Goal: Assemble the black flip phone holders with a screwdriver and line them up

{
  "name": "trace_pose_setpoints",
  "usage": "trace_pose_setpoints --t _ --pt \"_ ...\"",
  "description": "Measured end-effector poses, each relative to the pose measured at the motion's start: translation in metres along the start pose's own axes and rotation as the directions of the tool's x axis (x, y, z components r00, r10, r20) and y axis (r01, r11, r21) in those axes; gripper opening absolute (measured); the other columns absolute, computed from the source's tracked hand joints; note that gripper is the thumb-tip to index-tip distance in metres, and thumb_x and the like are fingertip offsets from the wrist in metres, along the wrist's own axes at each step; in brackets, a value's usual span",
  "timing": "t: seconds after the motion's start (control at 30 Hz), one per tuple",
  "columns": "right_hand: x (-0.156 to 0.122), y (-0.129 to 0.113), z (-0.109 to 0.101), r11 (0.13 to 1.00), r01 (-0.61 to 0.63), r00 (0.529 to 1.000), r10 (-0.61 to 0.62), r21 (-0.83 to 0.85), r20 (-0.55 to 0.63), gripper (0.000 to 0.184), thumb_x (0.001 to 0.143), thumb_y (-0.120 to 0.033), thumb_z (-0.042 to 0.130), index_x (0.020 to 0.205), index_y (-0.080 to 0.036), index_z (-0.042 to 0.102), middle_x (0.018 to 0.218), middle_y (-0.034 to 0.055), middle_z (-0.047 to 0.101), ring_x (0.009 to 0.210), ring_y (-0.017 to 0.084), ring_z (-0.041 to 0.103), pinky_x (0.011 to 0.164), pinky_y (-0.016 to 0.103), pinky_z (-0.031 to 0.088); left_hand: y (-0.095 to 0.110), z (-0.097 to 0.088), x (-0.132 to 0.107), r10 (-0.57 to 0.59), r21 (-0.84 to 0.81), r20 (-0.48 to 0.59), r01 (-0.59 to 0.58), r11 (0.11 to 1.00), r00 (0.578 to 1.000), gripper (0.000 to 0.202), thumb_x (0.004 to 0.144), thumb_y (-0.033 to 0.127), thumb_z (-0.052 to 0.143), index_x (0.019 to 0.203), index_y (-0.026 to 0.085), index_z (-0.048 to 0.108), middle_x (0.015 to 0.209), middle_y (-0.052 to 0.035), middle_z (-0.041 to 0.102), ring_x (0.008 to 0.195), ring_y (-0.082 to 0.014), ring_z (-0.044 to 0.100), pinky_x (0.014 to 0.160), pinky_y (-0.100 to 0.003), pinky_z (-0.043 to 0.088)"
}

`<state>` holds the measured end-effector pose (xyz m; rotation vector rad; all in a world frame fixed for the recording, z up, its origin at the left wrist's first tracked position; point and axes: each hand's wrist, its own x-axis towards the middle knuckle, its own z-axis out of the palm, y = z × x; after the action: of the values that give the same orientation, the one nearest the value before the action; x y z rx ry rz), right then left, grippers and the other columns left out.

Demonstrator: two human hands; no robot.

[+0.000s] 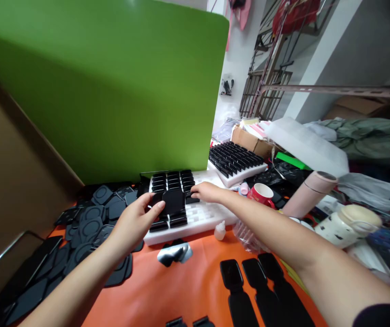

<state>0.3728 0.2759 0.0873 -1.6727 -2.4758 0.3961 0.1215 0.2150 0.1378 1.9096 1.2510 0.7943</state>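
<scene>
A white slotted tray [202, 217] lies on the orange table surface, its left half filled with small black plastic pieces. My left hand [137, 221] holds a black flat plastic part [173, 202] over the tray, thumb on its left edge. My right hand [208, 192] reaches to the tray's middle, fingertips pinching a small black piece [192, 197] at the filled slots' right edge. Both forearms stretch in from the lower edge.
A heap of black flat parts [89, 227] lies left. A green board [113, 91] stands behind. A second filled tray [236, 162], red cup [261, 194], small glue bottle [219, 230], pink tube [309, 193] and white jar [347, 225] sit right. Black paddle-shaped parts [249, 281] lie near.
</scene>
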Motion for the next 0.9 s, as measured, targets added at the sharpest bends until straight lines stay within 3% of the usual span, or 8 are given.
trace_pose_setpoints --t 0.1,0.2,0.3,0.43,0.5,0.67,0.9 --pt "0.003 -0.004 0.012 1.0 -0.011 1.0 0.01 0.028 0.023 0.021 0.08 -0.028 0.052 0.093 -0.019 0.065 0.086 0.0039 0.067 0.073 0.016 0.057 0.061 0.022 0.036 0.0 0.008 0.022 0.098 0.234 -0.02 -0.091 0.968 0.995 0.037 0.082 0.048 0.04 0.1 0.02 0.054 0.093 -0.0028 0.065 0.084 -0.0207 0.061 0.067 -0.027 0.046" --pt "0.004 -0.004 0.012 0.998 -0.018 0.999 0.017 0.052 0.028 0.02 0.078 -0.026 0.054 0.092 -0.019 0.066 0.085 0.0041 0.067 0.073 0.017 0.059 0.062 0.022 0.038 0.004 0.016 0.037 0.165 0.362 -0.02 -0.147 0.921 0.986 0.033 0.083 0.045 0.04 0.1 0.021 0.055 0.095 -0.003 0.065 0.085 -0.0211 0.06 0.067 -0.028 0.044" --pt "-0.003 0.001 -0.003 0.996 -0.019 1.0 0.019 0.083 0.008 0.02 0.077 -0.022 0.054 0.092 -0.018 0.066 0.088 0.0048 0.067 0.078 0.018 0.059 0.067 0.024 0.04 0.009 0.027 0.051 0.232 0.431 0.032 -0.223 0.874 0.972 0.027 0.083 0.039 0.042 0.097 0.021 0.058 0.092 -0.0029 0.065 0.083 -0.0212 0.059 0.067 -0.028 0.042" --pt "-0.02 0.004 -0.03 0.98 0.004 0.998 0.007 0.199 -0.055 0.035 0.084 -0.018 0.041 0.117 -0.02 0.053 0.102 0.0026 0.064 0.088 0.014 0.058 0.073 0.023 0.041 0.012 0.048 0.07 0.321 0.502 0.143 -0.348 0.792 0.936 0.025 0.084 0.031 0.04 0.095 0.02 0.06 0.091 -0.0049 0.064 0.085 -0.0216 0.057 0.07 -0.029 0.04" --pt "-0.026 0.001 -0.035 0.966 0.063 0.997 -0.047 0.25 -0.068 0.037 0.084 -0.021 0.043 0.12 -0.021 0.051 0.101 0.0011 0.064 0.085 0.012 0.058 0.071 0.021 0.042 0.01 0.058 0.077 0.35 0.519 0.2 -0.402 0.754 0.915 0.025 0.085 0.027 0.039 0.094 0.019 0.061 0.088 -0.0053 0.063 0.083 -0.0208 0.057 0.071 -0.028 0.04" --pt "-0.027 -0.005 -0.024 0.996 0.063 0.993 -0.055 0.068 -0.108 0.023 0.083 -0.026 0.048 0.098 -0.02 0.064 0.092 0.0032 0.067 0.081 0.015 0.058 0.069 0.023 0.039 0.004 0.071 0.082 0.379 0.565 0.245 -0.449 0.692 0.893 0.022 0.084 0.026 0.042 0.091 0.019 0.061 0.085 -0.0049 0.063 0.081 -0.0208 0.057 0.07 -0.028 0.04" --pt "-0.024 0.0 -0.016 0.992 0.126 0.99 -0.127 -0.025 -0.068 0.022 0.085 -0.027 0.046 0.095 -0.021 0.065 0.09 0.0039 0.067 0.079 0.016 0.057 0.067 0.024 0.034 -0.008 0.071 0.075 0.364 0.613 0.249 -0.438 0.658 0.897 0.027 0.087 0.024 0.035 0.1 0.02 0.058 0.093 -0.005 0.059 0.081 -0.0188 0.056 0.068 -0.028 0.04"
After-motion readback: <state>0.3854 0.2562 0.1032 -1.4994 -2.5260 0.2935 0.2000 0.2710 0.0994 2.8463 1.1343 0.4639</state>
